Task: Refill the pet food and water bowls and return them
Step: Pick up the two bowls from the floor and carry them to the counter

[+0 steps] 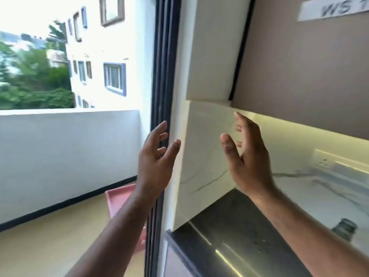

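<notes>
My left hand (154,160) is raised in front of the dark door frame, fingers spread, holding nothing. My right hand (247,158) is raised beside it, palm facing left, fingers apart and empty, in front of the white marble wall above the counter. No pet bowl, food or water container is clearly in view. A pink tray-like object (119,198) lies on the balcony floor behind my left forearm, mostly hidden.
A black counter (229,226) runs along the lower right, with a clear glass jar or bottle (344,228) at its right edge. A brown wall cabinet (299,62) hangs above. The dark sliding door frame (161,62) separates the balcony with its white parapet (65,156).
</notes>
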A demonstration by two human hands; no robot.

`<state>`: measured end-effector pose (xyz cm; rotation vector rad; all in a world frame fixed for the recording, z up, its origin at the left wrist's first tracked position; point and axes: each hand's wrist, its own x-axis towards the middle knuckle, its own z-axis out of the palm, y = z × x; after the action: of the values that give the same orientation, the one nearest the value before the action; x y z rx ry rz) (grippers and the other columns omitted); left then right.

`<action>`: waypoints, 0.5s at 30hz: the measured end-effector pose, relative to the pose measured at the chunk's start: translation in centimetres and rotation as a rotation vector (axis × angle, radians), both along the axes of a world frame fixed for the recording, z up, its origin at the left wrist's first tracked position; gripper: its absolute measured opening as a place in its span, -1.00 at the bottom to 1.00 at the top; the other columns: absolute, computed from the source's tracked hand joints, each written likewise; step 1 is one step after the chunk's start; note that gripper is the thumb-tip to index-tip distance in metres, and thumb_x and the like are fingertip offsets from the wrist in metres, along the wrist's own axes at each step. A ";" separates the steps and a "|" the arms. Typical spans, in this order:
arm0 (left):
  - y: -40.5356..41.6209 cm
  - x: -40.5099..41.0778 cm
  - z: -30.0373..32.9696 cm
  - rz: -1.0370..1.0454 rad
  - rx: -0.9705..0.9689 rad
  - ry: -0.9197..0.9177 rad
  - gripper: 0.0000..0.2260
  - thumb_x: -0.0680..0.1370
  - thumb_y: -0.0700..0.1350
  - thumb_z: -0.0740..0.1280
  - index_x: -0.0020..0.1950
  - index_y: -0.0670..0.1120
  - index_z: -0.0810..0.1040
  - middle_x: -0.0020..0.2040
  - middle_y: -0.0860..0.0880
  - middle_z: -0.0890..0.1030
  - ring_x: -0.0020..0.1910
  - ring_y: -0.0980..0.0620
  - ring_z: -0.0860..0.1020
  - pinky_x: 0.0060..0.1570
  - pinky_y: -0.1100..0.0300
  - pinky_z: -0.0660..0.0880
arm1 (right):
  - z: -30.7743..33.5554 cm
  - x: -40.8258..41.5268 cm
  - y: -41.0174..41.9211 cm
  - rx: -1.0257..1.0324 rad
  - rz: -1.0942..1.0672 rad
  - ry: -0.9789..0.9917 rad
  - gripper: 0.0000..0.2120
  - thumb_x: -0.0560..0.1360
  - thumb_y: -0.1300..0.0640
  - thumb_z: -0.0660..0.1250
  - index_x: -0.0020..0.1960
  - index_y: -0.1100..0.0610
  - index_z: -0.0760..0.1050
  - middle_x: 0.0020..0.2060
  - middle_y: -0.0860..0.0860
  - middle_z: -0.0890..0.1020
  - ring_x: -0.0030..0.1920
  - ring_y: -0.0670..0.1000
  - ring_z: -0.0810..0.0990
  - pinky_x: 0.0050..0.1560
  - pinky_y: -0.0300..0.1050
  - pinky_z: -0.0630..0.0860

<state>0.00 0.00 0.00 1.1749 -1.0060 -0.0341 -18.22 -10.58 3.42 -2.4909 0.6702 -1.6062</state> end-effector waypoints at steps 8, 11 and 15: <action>5.4 8.8 -7.2 0.176 0.124 0.095 -0.45 0.54 0.06 0.36 0.52 0.01 0.40 0.40 0.06 0.52 0.31 0.24 0.52 0.19 0.13 0.57 | -7.4 12.1 2.6 0.186 0.221 0.099 -0.26 0.61 -0.42 0.01 0.62 0.01 0.19 0.49 0.02 0.37 0.44 0.06 0.46 0.26 0.27 0.56; 6.9 12.7 -10.2 0.229 0.208 0.117 -0.44 0.53 0.06 0.36 0.53 0.02 0.39 0.39 0.02 0.53 0.30 0.25 0.52 0.18 0.22 0.56 | -9.8 17.5 3.4 0.208 0.280 0.164 -0.26 0.60 -0.43 0.01 0.61 0.00 0.20 0.52 0.00 0.36 0.46 0.05 0.46 0.24 0.27 0.58; 8.6 18.0 -14.2 0.318 0.299 0.143 -0.44 0.54 0.08 0.35 0.53 0.02 0.40 0.44 0.06 0.50 0.35 0.19 0.50 0.24 0.05 0.57 | -14.0 24.9 3.8 0.269 0.351 0.228 -0.27 0.61 -0.42 0.03 0.59 0.04 0.25 0.52 0.02 0.36 0.47 0.05 0.44 0.25 0.26 0.58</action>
<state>17.96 8.64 -14.15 1.5733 -0.6939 -0.0162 6.71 -6.78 -10.54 -2.4390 0.4065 -1.0510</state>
